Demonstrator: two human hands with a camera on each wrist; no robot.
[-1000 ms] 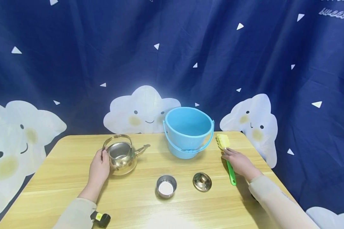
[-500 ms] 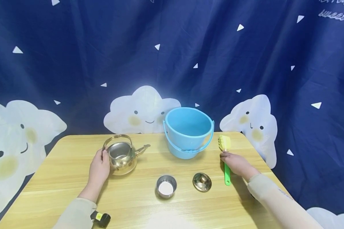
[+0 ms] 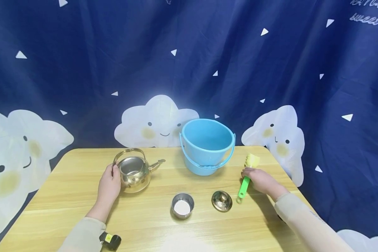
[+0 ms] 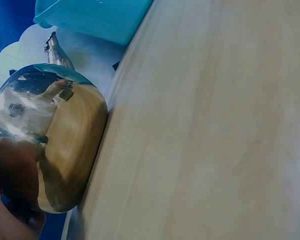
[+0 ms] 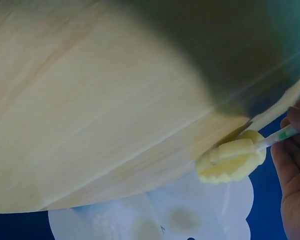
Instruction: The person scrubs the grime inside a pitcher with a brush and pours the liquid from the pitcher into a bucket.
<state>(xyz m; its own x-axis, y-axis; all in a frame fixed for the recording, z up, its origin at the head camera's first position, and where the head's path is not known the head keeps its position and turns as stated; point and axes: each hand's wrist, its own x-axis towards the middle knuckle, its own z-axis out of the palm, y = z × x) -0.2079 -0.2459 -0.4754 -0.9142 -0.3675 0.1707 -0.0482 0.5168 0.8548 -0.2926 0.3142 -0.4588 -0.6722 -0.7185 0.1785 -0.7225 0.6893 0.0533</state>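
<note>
A shiny gold kettle [image 3: 134,182] with its lid off stands on the left of the table, its spout pointing right. My left hand [image 3: 109,183] holds it at the left foot of its arched handle; the fingertips are hidden behind the kettle. On the right, my right hand [image 3: 263,181] grips a sponge brush [image 3: 244,187] around its shaft. Its yellow sponge head sticks out beyond the fingers and its green handle end points toward me. The right wrist view shows the sponge head [image 5: 232,157] close to the tabletop; whether they touch I cannot tell.
A light blue bucket [image 3: 196,155] with its handle hanging down in front stands at the back centre. Nearer to me are a small metal strainer cup [image 3: 183,205] and the kettle's lid [image 3: 222,201], knob up. A dark blue cloud-print curtain [image 3: 189,63] hangs behind the table [image 3: 145,224].
My right hand has closed around the sponge brush and turned it, its green end swinging left and toward the lid, its sponge head shifting right. The left hand and kettle stay put.
</note>
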